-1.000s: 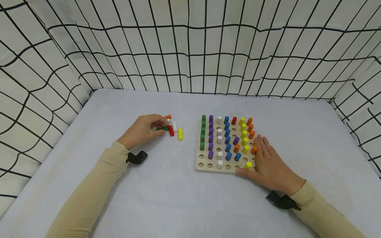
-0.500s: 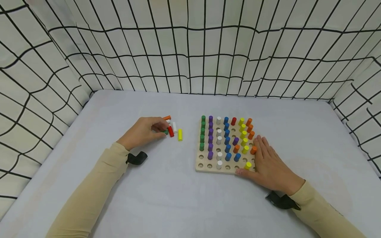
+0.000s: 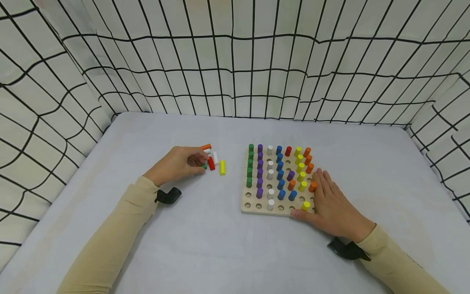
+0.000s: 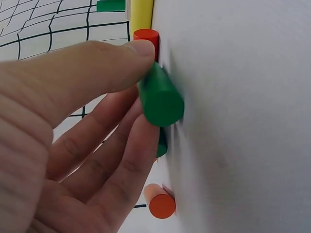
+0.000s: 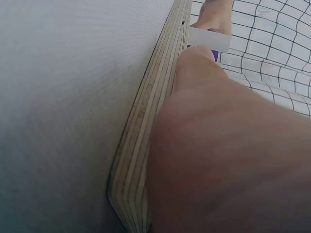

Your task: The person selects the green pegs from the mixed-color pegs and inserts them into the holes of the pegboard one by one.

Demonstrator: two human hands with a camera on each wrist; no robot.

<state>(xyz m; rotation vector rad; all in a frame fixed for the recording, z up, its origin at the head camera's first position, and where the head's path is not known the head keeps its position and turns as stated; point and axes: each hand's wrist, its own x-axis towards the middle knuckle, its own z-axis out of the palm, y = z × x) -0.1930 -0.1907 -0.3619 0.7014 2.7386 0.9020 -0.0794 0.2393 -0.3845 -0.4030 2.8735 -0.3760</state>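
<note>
My left hand [image 3: 180,163] is at a small group of loose pegs on the left of the table. Its thumb and a finger pinch a green peg [image 4: 163,104], seen end-on in the left wrist view. A second green peg [image 4: 162,147] shows partly behind the fingers. Close by lie a red peg [image 3: 211,163], a white peg [image 3: 215,157], a yellow peg [image 3: 222,168] and an orange peg [image 3: 206,146]. My right hand [image 3: 338,210] rests with straight fingers along the right edge of the wooden pegboard [image 3: 253,210], its thumb at the front edge.
Pegs stand in the board in coloured columns, such as green pegs [image 3: 249,172] on the left and orange pegs [image 3: 310,168] on the right. Several holes are bare. The white table [image 3: 220,253] is enclosed at the back and sides by black grid netting [image 3: 253,71].
The left hand's fingers have drawn slightly toward me at the green pegs, and more of the orange and white pegs now shows. The right hand and board stay put.
</note>
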